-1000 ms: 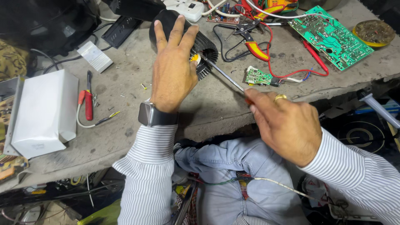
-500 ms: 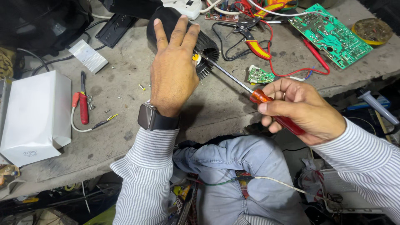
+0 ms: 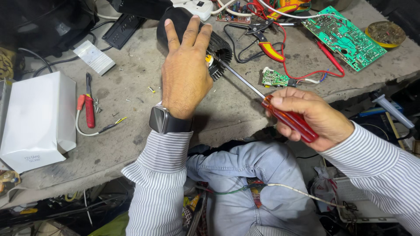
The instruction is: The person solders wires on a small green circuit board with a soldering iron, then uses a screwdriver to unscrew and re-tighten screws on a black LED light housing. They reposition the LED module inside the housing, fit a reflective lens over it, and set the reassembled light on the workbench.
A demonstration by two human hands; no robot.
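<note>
On the grey surface (image 3: 131, 131), the left hand (image 3: 186, 76) lies flat, fingers spread, pressing down a black round finned device (image 3: 221, 50). The right hand (image 3: 313, 116) has its grip closed around a red-handled screwdriver (image 3: 291, 120), tip at the device's centre

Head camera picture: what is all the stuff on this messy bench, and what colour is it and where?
Finned black part: one, black, top centre under the left hand.
Screwdriver: one, red handle with steel shaft, tip at the finned part.
White box: one, white, left edge.
Big circuit board: one, green, top right.
Small circuit board: one, green, centre right with red wires.
Pliers: one, red and yellow grips, top.
Red-handled tool: one, left of centre.
Power strip: one, black, top left.
Bench: one, grey.
Left hand: flat on the finned part, black watch at the wrist.
Right hand: gripping the screwdriver handle.
</note>
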